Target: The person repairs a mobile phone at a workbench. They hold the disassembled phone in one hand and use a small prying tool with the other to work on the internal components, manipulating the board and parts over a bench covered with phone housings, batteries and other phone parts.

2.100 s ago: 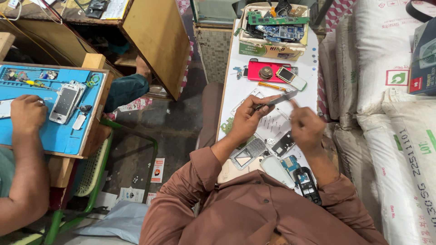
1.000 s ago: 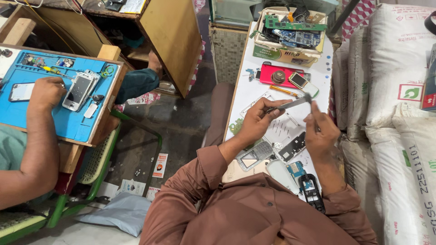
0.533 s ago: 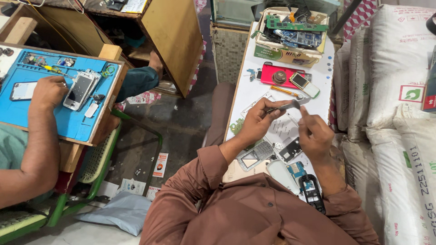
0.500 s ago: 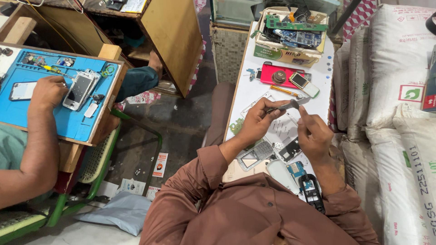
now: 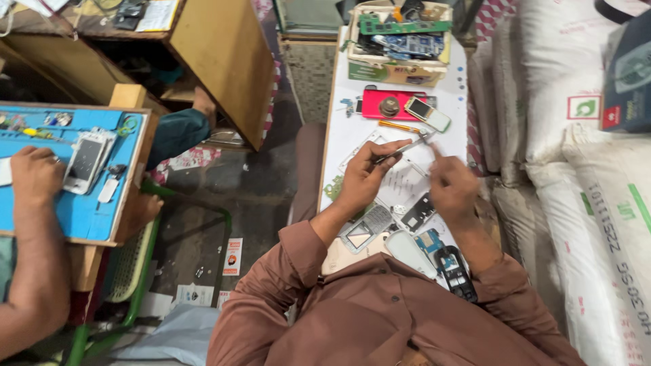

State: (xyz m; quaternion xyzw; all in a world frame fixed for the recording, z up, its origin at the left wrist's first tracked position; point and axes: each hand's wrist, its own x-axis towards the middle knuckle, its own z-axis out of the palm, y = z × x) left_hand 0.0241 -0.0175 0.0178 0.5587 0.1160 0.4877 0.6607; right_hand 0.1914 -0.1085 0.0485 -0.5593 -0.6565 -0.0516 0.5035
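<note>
Head view: left hand (image 5: 366,173) gripping metal tweezers (image 5: 407,148), right hand (image 5: 453,190) beside, seemingly loosely curled and empty

Left hand (image 5: 366,173) pinched shut — right hand (image 5: 453,186) raised, forefinger extended.

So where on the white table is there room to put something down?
Bare white table shows left of the red case, and beside the left hand. It is crowded near the box of circuit boards and among phone parts by the right hand.
</note>
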